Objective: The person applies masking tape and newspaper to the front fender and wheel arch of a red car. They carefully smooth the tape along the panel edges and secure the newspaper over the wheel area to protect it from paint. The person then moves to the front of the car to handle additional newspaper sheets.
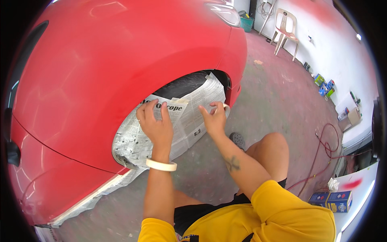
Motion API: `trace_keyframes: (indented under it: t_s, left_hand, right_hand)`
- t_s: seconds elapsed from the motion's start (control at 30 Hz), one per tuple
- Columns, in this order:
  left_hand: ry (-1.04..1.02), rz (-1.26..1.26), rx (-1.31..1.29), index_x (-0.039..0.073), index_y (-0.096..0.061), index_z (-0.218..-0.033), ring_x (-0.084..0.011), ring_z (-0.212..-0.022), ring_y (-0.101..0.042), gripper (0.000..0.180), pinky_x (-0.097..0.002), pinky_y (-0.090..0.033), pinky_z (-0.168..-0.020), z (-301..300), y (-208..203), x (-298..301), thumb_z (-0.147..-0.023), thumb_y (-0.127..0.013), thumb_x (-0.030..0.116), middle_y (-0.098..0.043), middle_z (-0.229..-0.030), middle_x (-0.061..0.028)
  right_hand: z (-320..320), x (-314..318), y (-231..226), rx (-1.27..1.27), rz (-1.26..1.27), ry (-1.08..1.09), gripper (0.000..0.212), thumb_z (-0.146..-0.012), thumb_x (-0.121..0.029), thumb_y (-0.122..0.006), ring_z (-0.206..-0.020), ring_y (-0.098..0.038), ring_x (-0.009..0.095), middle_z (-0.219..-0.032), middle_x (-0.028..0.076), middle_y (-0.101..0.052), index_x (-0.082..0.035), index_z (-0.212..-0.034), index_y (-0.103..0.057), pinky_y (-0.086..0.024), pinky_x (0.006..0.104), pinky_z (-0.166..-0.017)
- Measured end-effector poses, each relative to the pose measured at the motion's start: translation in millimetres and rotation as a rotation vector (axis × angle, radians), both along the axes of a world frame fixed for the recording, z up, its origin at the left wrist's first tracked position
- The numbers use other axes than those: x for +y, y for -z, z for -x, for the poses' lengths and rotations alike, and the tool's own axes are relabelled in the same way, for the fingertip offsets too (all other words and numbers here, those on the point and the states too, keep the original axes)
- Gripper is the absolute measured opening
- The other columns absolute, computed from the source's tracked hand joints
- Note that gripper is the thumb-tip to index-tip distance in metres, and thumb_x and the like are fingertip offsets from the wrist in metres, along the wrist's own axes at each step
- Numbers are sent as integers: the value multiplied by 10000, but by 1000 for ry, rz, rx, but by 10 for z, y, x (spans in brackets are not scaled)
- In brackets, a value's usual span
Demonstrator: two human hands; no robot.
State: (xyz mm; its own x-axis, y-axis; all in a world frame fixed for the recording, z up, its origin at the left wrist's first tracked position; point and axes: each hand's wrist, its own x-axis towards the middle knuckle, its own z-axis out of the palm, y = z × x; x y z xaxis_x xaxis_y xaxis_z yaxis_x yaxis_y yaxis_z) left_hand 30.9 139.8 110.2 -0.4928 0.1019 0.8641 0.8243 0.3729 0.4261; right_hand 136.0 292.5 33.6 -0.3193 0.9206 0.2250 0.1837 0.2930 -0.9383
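Two grips differ: fingers parted, the left grip (156,124) is over grey-white printed newspaper sheets (188,121), presumably shielding the black wheel well (183,86), while the right grip (215,120) curls round a cream ring-shaped tape roll (227,109).

Newspaper (189,123) partly covers the wheel opening (181,86) of a red car (121,60). The left hand (155,123) — a tape roll (161,165) around its wrist — is over it, the right hand (213,119) nearby, fingers bent.
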Motion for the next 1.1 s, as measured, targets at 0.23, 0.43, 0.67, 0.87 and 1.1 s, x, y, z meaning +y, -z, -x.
trace_keyframes:
  t_s: [0.23, 0.43, 0.67, 0.87, 1.1]
  left_hand:
    - [175, -209, -684, -6, -705, -1098, -146, -912, -588, 198, -305, -483, -827, -708, 578, -956, -934, -778, 79, -653, -981, -64]
    - [404, 69, -751, 42, -721, -1165, -186, -1013, -643, 357, -318, -514, -862, -1095, 528, -1284, -839, -861, 87, -684, -1082, -67]
    - [345, 280, -574, 47, -708, -1189, -329, -1119, -651, 493, -395, -530, -936, -1095, 466, -1355, -746, -917, 109, -688, -1166, -119]
    - [381, 259, -721, 38, -718, -1077, -361, -1127, -648, 330, -422, -532, -933, -1163, 1029, -1384, -796, -879, 105, -678, -1189, -140]
    - [325, 157, -905, 61, -666, -1175, -309, -1095, -656, 389, -391, -533, -916, -1385, 1399, -1448, -844, -857, 130, -663, -1179, -132]
  right_hand:
    - [-796, -818, 5, -54, 315, -593, 977, -923, -80, -729, -791, -650, 190, -882, 90, -683, -110, -1681, -113, -531, 351, -765]
    - [-874, -986, -70, 167, 297, -1030, 1129, -922, 92, -636, -964, -692, 186, -1074, 136, -757, -143, -1705, 143, -517, 359, -990]
    - [-885, -1089, -145, -154, -114, -1066, 1069, -943, 36, -646, -1194, -717, 359, -1268, 198, -754, -162, -1714, 67, -505, 428, -1078]
    - [-913, -1163, 74, -389, -47, -1155, 1050, -952, 24, -624, -1173, -703, 442, -1301, 236, -726, -234, -1718, 48, -533, 426, -1039]
    - [-917, -1192, 282, -475, 95, -1233, 1028, -948, 45, -624, -1086, -734, 361, -1260, 227, -746, -228, -1724, -7, -553, 384, -973]
